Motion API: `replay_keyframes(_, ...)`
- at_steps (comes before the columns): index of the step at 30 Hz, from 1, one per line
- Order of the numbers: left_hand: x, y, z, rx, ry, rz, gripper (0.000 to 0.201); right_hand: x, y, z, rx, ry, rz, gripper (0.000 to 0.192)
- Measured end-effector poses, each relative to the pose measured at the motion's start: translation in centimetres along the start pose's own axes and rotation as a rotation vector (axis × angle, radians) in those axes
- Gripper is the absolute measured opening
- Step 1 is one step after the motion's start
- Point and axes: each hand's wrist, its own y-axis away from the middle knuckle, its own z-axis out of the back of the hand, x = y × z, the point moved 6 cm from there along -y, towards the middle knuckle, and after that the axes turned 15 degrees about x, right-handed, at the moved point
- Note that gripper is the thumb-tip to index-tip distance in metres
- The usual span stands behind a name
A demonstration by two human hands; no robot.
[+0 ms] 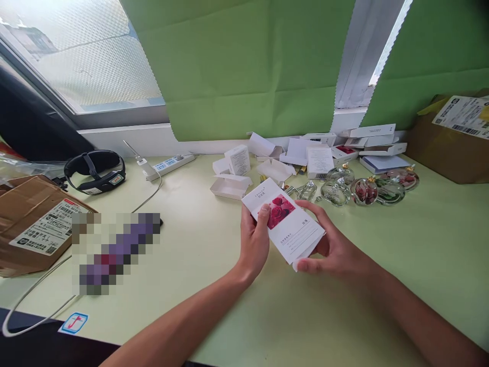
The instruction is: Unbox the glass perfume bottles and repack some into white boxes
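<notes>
A white cardboard box (pixel 292 237) with a picture of red roses is held tilted above the table, its printed face toward me. My left hand (pixel 255 237) grips its left side, thumb across the front beside the roses. At the lower right end, my right hand (pixel 330 242) has its thumb by a small white flap and its fingers behind the box, partly hidden. Behind the box lie small clear glass pieces (pixel 305 191). Several round glass bottles (pixel 364 191) with gold-coloured tops lie to the right of them.
Loose white boxes (pixel 231 186) lie along the back, more stacked (pixel 378 137) at right. Brown cartons stand at the left (pixel 42 224) and right (pixel 446 142). A power strip (pixel 171 165), black headset (pixel 95 173) and white cable (pixel 34 326) occupy the left, beside a pixelated purple object (pixel 118 255).
</notes>
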Motion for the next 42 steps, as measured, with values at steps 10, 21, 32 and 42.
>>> replay_keyframes(10,-0.3,0.0,-0.1,0.009,0.003,-0.044,0.024,0.6,-0.3,-0.6,0.045,-0.195,-0.015,0.109)
replay_keyframes(21,-0.4,0.0,0.0,0.003,-0.016,-0.103,0.025,0.9,-0.1,-0.8,0.013,-0.23,-0.014,0.1)
replay_keyframes(32,-0.5,-0.1,0.5,-0.059,-0.062,-0.136,0.023,1.1,-0.2,-0.6,0.069,-0.192,0.032,0.087)
replay_keyframes(42,-0.6,0.1,0.3,-0.038,-0.056,-0.159,0.021,1.2,0.1,-0.9,0.064,-0.21,0.061,0.084)
